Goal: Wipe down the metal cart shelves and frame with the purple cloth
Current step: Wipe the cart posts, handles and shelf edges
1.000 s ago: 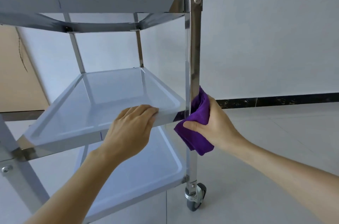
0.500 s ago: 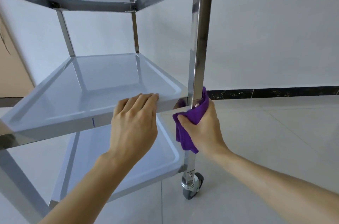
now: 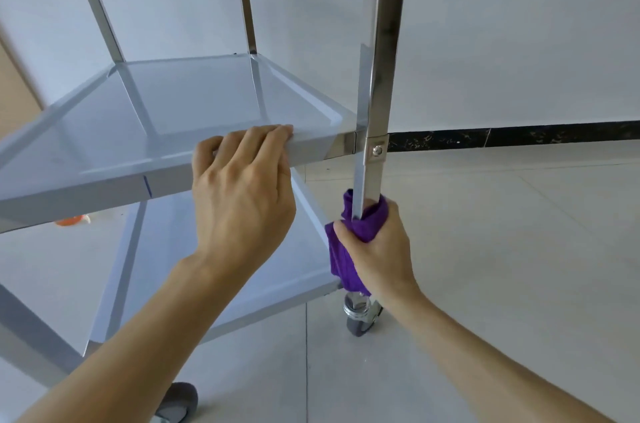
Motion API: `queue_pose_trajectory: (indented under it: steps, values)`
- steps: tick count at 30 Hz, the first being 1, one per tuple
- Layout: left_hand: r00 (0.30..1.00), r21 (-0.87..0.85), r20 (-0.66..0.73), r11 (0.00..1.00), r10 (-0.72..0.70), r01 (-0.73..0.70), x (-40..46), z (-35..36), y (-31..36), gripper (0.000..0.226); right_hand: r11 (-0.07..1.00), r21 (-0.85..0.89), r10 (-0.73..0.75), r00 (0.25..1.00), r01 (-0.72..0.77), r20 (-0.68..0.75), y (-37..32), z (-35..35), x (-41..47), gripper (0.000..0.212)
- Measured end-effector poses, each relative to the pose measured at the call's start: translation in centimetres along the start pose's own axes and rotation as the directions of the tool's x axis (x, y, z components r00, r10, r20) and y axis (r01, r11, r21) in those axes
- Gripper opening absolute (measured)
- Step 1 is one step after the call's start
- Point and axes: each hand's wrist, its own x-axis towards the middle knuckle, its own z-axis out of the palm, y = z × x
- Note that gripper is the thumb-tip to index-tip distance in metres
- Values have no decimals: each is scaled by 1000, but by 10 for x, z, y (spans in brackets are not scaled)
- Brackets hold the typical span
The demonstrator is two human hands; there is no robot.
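Nearest the camera, two bare forearms reach in from the bottom edge. The right hand (image 3: 379, 249) is curled tight round the purple cloth (image 3: 349, 246), which is wrapped about the cart's front upright post (image 3: 379, 59) — between the middle shelf and the bottom shelf (image 3: 242, 287), just above the caster (image 3: 360, 317). The left hand (image 3: 242, 194) grips the front rim of the middle shelf (image 3: 173, 117), fingers hooked over the edge, thumb hidden beneath. A bolted bracket (image 3: 375, 149) joins that shelf to the post. Farther back stand two rear posts — beyond them a white wall (image 3: 519, 24) with a dark baseboard (image 3: 519, 135) over the pale tiled floor (image 3: 502, 232).
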Motion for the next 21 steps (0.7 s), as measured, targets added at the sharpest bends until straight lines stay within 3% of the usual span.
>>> queue_pose_trajectory:
  steps: [4, 8, 11, 15, 21]
  values:
    - [1000, -15, -12, 1000, -16, 16, 0, 3, 2, 30, 993, -19, -116, 990, 115, -74, -58, -7, 33, 46]
    - [1000, -21, -23, 1000, -13, 13, -1, 5, 2, 31, 990, 32, -132, 987, 135, -91, -48, -3, 24, 48]
    - [1000, -31, 0, 1000, 6, -6, -2, 5, 1, 32, 999, 36, -32, 999, 33, -14, -6, -2, 2, 47]
    - [998, -19, 65, 1000, 18, -17, -4, 0, 3, 35, 984, -104, 165, 965, -147, 202, 52, -10, -30, 49]
    - [955, -155, 170, 963, 245, -219, -8, -18, -18, 42, 964, -226, 198, 944, -139, 265, 61, -19, -23, 51]
